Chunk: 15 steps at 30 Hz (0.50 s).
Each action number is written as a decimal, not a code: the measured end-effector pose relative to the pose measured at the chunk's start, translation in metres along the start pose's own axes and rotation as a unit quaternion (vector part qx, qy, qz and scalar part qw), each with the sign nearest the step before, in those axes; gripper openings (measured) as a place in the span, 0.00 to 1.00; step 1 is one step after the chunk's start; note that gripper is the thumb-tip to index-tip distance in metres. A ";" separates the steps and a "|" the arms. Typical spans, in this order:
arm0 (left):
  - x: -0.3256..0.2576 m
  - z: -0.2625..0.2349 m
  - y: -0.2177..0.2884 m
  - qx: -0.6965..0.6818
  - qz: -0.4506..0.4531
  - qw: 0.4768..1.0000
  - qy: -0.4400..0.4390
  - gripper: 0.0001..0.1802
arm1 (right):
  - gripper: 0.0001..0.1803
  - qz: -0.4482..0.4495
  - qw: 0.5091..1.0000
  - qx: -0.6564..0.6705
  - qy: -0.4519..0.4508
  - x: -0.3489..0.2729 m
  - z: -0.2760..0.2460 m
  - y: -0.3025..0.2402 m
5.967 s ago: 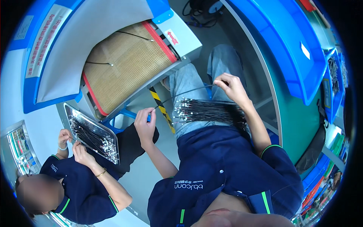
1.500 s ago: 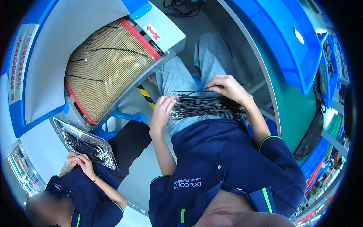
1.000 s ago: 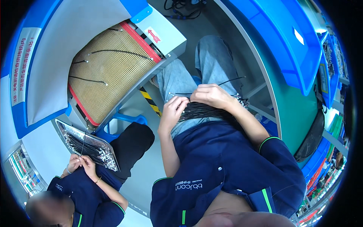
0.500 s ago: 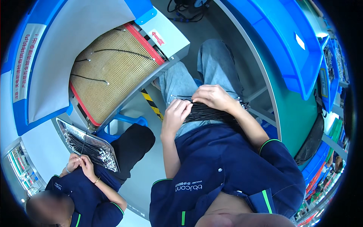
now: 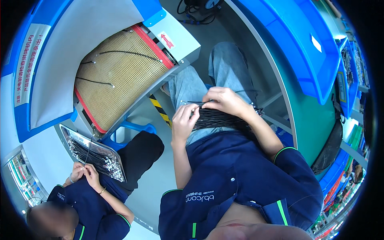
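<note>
On my lap, across the jeans, lies a thick bundle of thin black cables (image 5: 222,119), with small metal ends at its sides. Above the bundle my left hand (image 5: 184,121) is closed, thumb and fingers pinching a black cable (image 5: 199,106). My right hand (image 5: 227,101) grips the same cable just beside it, fingertips curled together and nearly touching the left ones. What the fingertips hold at the pinch is partly hidden.
At the upper left, a mesh conveyor belt (image 5: 120,68) with red edges carries several black cables under a white hood (image 5: 80,44). A co-worker at lower left handles a cable over a tray (image 5: 119,162) of cables. Blue bins (image 5: 296,48) stand on a green table (image 5: 310,120) at right.
The cables on the belt have shifted slightly toward the hood. My hands stay nearly in place, with the left fingers moved slightly left.
</note>
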<state>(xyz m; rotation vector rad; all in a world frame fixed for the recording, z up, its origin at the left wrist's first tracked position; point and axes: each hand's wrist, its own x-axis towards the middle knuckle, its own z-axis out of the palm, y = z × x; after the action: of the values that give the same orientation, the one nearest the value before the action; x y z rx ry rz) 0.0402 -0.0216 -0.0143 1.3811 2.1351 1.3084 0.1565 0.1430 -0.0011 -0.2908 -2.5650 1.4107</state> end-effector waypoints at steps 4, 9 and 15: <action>-0.001 0.001 -0.001 0.013 0.017 1.000 0.021 0.08 | 0.09 0.018 1.000 0.017 -0.006 -0.001 -0.002 -0.004; -0.003 -0.003 -0.001 0.000 0.018 0.999 0.043 0.09 | 0.08 -0.001 0.999 0.035 0.008 0.003 0.009 -0.006; -0.001 -0.009 0.000 0.006 0.015 0.999 0.047 0.09 | 0.08 0.002 0.999 0.035 -0.017 0.010 0.008 -0.008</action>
<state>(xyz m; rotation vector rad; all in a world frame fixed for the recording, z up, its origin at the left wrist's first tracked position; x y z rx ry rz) 0.0350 -0.0277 -0.0093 1.3875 2.1948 1.3991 0.1444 0.1345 0.0025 -0.2631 -2.5378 1.5151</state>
